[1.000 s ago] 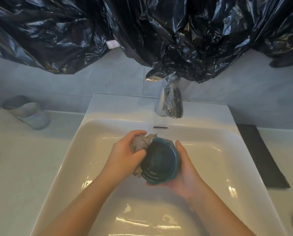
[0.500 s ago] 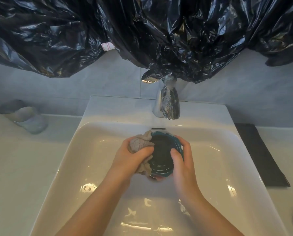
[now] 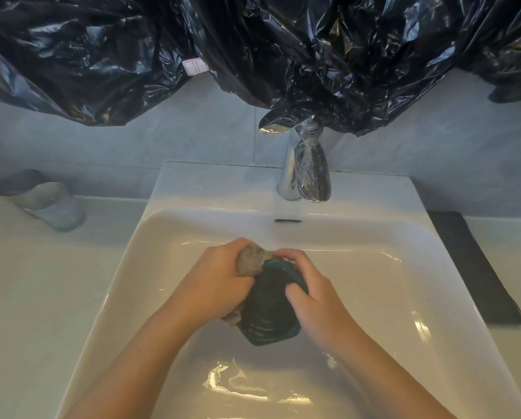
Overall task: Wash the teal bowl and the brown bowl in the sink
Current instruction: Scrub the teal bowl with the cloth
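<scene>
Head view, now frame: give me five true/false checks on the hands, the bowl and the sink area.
1. The left hand grips a grey-brown cloth against the teal bowl. True.
2. The right hand hangs idle, off the bowl. False: it grips the teal bowl's right side, thumb over the rim.
3. The teal bowl is held over the sink. True.
4. A brown bowl sits in the sink beside it. False: no brown bowl is in view.
5. A cup lies on the counter right of the sink. False: the cup lies on the counter left of the sink.
</scene>
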`<state>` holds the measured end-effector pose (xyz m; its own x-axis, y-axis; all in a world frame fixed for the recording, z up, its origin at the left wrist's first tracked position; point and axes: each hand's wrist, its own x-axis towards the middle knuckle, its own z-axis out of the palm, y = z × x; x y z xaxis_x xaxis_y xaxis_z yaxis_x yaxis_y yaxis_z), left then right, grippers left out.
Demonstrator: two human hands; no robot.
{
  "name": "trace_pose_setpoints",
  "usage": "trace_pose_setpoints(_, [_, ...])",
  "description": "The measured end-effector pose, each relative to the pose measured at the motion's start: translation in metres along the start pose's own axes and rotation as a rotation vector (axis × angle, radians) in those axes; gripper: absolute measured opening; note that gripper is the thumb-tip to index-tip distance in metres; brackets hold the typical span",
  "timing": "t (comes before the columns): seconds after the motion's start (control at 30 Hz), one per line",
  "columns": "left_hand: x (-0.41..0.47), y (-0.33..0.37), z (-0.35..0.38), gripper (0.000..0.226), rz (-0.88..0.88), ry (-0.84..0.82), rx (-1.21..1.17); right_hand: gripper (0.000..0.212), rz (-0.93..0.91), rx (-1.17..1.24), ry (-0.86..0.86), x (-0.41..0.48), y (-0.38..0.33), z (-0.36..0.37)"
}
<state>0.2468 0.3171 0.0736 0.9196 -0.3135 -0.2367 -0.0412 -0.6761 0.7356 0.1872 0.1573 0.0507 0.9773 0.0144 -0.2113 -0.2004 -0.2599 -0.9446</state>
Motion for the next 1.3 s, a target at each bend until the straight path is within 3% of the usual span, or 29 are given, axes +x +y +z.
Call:
trace_pose_setpoints(0.17, [-0.003,0.006,0.014,0.030,-0.122,0.298,-0.291,0.041,-0.001,0.318,0.190,0.002,-0.005,0.002])
trace_pose_setpoints(0.23, [-0.004,0.008,0.023,0.029,-0.146,0.346,-0.388,0.040,-0.016,0.322,0.251,0.001,-0.004,0.007])
trace_pose_setpoints(0.33, [-0.004,0.007,0.028,0.030,-0.096,0.272,-0.330,0.046,-0.023,0.244,0.275,0.001,-0.003,0.004])
trace_pose_setpoints(0.5, [0.001,-0.007,0.022,0.035,-0.023,0.103,-0.127,0.044,0.001,-0.094,0.075,0.005,0.002,-0.012])
trace_pose_setpoints(0.73, [-0.004,-0.004,0.023,0.034,0.100,0.195,-0.140,0.039,-0.016,-0.174,0.003,0.008,-0.002,-0.021])
trace_pose_setpoints(0.87, [0.001,-0.002,0.023,0.051,0.239,0.023,0.117,0.039,0.018,-0.286,-0.118,-0.002,0.004,-0.010])
trace_pose_setpoints(0.97, [0.001,-0.006,0.027,0.051,0.185,0.104,0.091,0.043,-0.004,-0.191,-0.013,0.001,0.004,-0.011])
trace_pose_setpoints(1.07, [-0.003,-0.002,0.029,0.037,0.034,0.324,-0.164,0.041,-0.027,0.055,0.125,0.004,0.004,-0.010])
trace_pose_setpoints(1.13, [-0.004,0.001,0.030,0.030,-0.006,0.380,-0.306,0.036,-0.055,0.140,0.167,0.004,0.004,-0.005])
trace_pose_setpoints(1.2, [-0.005,-0.002,0.029,0.028,0.085,0.332,-0.328,0.031,-0.052,0.145,0.191,0.006,0.003,-0.002])
trace_pose_setpoints(1.3, [-0.006,-0.012,0.021,0.048,0.238,0.165,-0.239,0.031,-0.019,0.057,0.102,0.009,0.005,-0.008])
